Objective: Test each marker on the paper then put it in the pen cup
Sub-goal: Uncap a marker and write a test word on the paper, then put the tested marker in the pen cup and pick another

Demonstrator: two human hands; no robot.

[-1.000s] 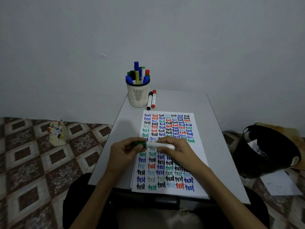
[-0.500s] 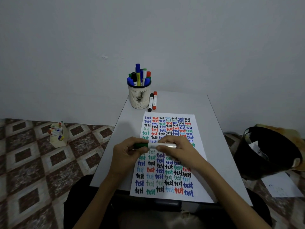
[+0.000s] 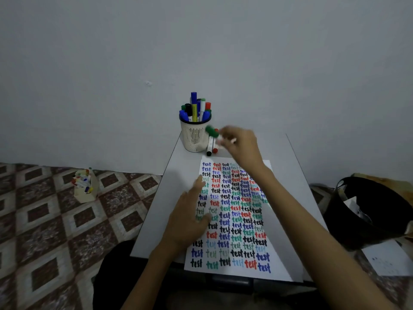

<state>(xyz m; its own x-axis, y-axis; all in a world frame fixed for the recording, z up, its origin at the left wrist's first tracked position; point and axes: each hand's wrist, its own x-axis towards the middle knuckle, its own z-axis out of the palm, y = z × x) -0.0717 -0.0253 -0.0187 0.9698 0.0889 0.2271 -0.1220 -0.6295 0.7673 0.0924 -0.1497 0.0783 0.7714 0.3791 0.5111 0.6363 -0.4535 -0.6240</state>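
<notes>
the right hand (image 3: 240,144) is raised over the far end of the bench (image 3: 297,198), blurred, its grip pinching the white barrel of a green-capped marker (image 3: 212,132). the marker is tilted, its capped end pointing at the pen cup (image 3: 194,137) and sitting just beside the cup's rim on the right, not inside it. the pen cup, a pale mesh pot, stands at the far left corner of the bench, packed with upright markers (image 3: 194,110) in blue, black, yellow, green and red. two more lie flat just beside its base on the right: a black-capped marker (image 3: 209,149) and a red-capped marker (image 3: 215,148), side by side.

the left hand (image 3: 190,222) rests palm down on the left edge of the paper (image 3: 277,249), its grip spread, fingers straight and holding nothing. the paper runs from mid-bench past the near edge, filled with rows of "test" in several colours.

on the tiled floor (image 3: 44,220) off the left edge stands a small box of markers (image 3: 85,186); off the right edge, a black bin (image 3: 368,211).
</notes>
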